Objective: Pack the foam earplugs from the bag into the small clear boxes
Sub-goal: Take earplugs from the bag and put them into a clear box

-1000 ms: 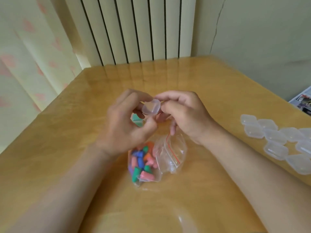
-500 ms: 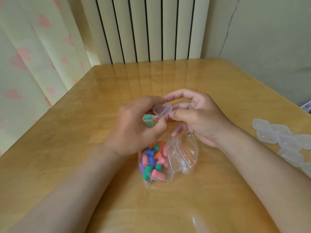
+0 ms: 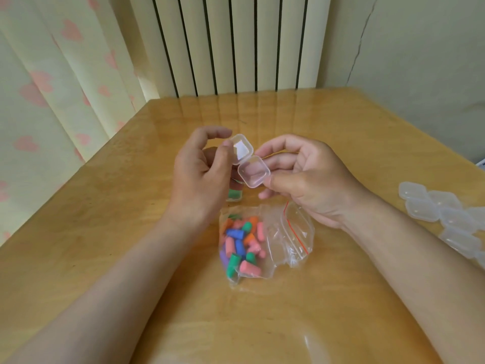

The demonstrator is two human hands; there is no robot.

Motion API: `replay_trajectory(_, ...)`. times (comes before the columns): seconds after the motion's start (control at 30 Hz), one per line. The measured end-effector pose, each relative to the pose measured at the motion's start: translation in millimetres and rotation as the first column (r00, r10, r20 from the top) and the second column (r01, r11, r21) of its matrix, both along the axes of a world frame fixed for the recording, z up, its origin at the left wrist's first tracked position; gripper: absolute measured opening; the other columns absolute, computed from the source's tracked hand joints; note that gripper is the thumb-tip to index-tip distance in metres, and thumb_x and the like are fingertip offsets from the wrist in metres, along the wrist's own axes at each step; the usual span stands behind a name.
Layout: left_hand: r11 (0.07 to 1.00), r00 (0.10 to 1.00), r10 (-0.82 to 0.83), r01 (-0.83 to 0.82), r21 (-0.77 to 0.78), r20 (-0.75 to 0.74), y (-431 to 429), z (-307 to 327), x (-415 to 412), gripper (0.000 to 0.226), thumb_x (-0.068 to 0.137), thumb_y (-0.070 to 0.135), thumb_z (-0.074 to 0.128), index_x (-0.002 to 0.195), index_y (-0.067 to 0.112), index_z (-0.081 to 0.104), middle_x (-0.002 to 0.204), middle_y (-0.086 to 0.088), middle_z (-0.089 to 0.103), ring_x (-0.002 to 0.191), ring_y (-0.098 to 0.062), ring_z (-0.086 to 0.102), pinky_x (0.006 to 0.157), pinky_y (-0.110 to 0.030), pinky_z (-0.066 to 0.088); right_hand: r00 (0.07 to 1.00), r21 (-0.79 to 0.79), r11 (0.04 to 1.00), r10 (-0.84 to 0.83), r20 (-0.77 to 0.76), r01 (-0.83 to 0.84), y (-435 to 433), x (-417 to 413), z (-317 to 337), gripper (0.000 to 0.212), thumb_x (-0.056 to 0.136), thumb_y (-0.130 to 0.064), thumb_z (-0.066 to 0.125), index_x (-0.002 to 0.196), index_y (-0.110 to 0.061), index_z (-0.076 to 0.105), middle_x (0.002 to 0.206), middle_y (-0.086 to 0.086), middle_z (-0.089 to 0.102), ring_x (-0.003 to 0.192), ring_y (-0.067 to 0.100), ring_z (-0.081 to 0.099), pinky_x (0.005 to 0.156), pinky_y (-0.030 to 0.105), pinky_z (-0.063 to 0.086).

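Observation:
A small clear box (image 3: 254, 174) is held above the table with its hinged lid (image 3: 242, 148) swung open. My right hand (image 3: 301, 177) pinches the box's base between thumb and fingers. My left hand (image 3: 200, 174) touches the lid's left edge with its thumb, fingers loosely curled. Below the hands lies a clear zip bag (image 3: 286, 240) with a red seal line, holding several foam earplugs (image 3: 241, 243) in pink, blue, green, orange and purple. A box with green earplugs (image 3: 234, 194) sits on the table, partly hidden behind my left hand.
Several shut clear boxes (image 3: 446, 214) lie in a cluster at the table's right edge. The wooden table (image 3: 131, 219) stands against a ribbed radiator (image 3: 236, 43), with a curtain (image 3: 52, 74) to the left and a wall to the right.
The box's lid has swung open; before, both hands held it shut. My left hand's fingers have spread away from the box.

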State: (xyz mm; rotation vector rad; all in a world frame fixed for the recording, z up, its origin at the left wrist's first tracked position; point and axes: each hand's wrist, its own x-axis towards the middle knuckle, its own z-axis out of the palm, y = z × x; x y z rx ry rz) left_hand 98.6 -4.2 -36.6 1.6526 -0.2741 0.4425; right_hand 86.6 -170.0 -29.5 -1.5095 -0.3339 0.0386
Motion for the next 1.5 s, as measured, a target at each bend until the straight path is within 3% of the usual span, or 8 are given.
replay_trajectory(0.17,0.999,0.992,0.009,-0.013,-0.035,-0.124,-3,0,1,0.013,0.101,0.014,0.055,0.102,0.009,0.066,0.064,0.003,0.068,0.054,-0.024,0.068,0.045,-0.046,0.058,0.991,-0.31,0.947,-0.044,0.123,0.081,-14,-2,10,0.026,0.078,0.011,0.075,0.088,-0.01,0.064,0.082,0.01,0.068,0.065,0.015,0.063,0.059,0.032,0.055)
replay_trajectory(0.27,1.0,0.989,0.003,-0.005,-0.013,-0.149,-3,-2,0,0.015,0.1,0.013,0.056,0.108,0.008,0.068,0.078,-0.006,0.07,0.056,-0.022,0.067,0.041,-0.033,0.054,0.994,-0.41,0.91,0.092,0.064,-0.058,-31,-7,21,0.02,0.079,0.013,0.073,0.075,-0.004,0.063,0.069,0.019,0.068,0.053,0.018,0.064,0.05,0.032,0.053)
replay_trajectory(0.47,0.993,0.971,-0.1,0.11,0.035,-0.218,-6,-8,1,0.026,0.1,0.012,0.056,0.125,0.007,0.062,0.101,-0.027,0.064,0.052,-0.014,0.062,0.038,-0.027,0.048,0.976,-0.809,0.575,0.219,0.007,-0.123,-31,-9,17,0.009,0.079,-0.011,0.076,0.072,-0.017,0.076,0.072,-0.002,0.075,0.074,0.018,0.071,0.079,0.041,0.059)
replay_trajectory(0.7,0.986,0.952,-0.135,0.157,0.06,-0.274,-7,-14,2,0.026,0.101,0.015,0.055,0.125,0.017,0.062,0.104,-0.019,0.069,0.063,-0.047,0.062,0.051,-0.044,0.051,0.967,-0.818,0.561,0.253,0.019,-0.131,-21,-5,4,0.011,0.075,-0.042,0.08,0.084,-0.037,0.081,0.088,-0.025,0.072,0.096,0.002,0.066,0.096,0.039,0.053)
replay_trajectory(0.8,0.987,0.946,-0.135,0.156,0.048,-0.295,-9,-15,1,0.025,0.1,0.015,0.055,0.124,0.018,0.063,0.101,-0.019,0.069,0.06,-0.038,0.061,0.055,-0.046,0.05,0.966,-0.792,0.601,0.251,0.061,-0.106,-18,-5,2,0.006,0.077,-0.037,0.082,0.084,-0.037,0.081,0.087,-0.029,0.068,0.087,-0.017,0.057,0.087,0.018,0.045)
replay_trajectory(1.0,0.989,0.94,-0.132,0.146,0.019,-0.314,-11,-15,1,0.024,0.101,0.014,0.053,0.123,0.017,0.063,0.105,-0.021,0.067,0.06,-0.032,0.059,0.056,-0.044,0.048,0.962,-0.824,0.566,0.238,0.131,-0.028,-12,-7,-3,0.009,0.077,-0.039,0.083,0.079,-0.032,0.079,0.077,-0.024,0.064,0.068,0.002,0.06,0.077,0.034,0.057)
replay_trajectory(1.23,0.991,0.946,-0.127,0.136,0.007,-0.299,-10,-14,2,0.026,0.101,0.012,0.052,0.124,0.016,0.063,0.104,-0.019,0.066,0.061,-0.032,0.059,0.056,-0.044,0.049,0.958,-0.871,0.49,0.232,0.169,0.035,-8,-7,-4,0.011,0.073,-0.033,0.083,0.08,-0.029,0.075,0.071,-0.028,0.06,0.065,-0.006,0.056,0.095,0.032,0.051)
replay_trajectory(1.5,0.99,0.95,-0.136,0.144,0.008,-0.281,-9,-14,3,0.025,0.1,0.01,0.051,0.122,0.016,0.063,0.102,-0.023,0.065,0.058,-0.033,0.059,0.052,-0.041,0.049,0.968,-0.862,0.507,0.227,0.107,-0.023,-9,-11,1,0.013,0.078,-0.025,0.082,0.085,-0.024,0.071,0.066,-0.04,0.054,0.064,-0.013,0.053,0.055,0.006,0.04)
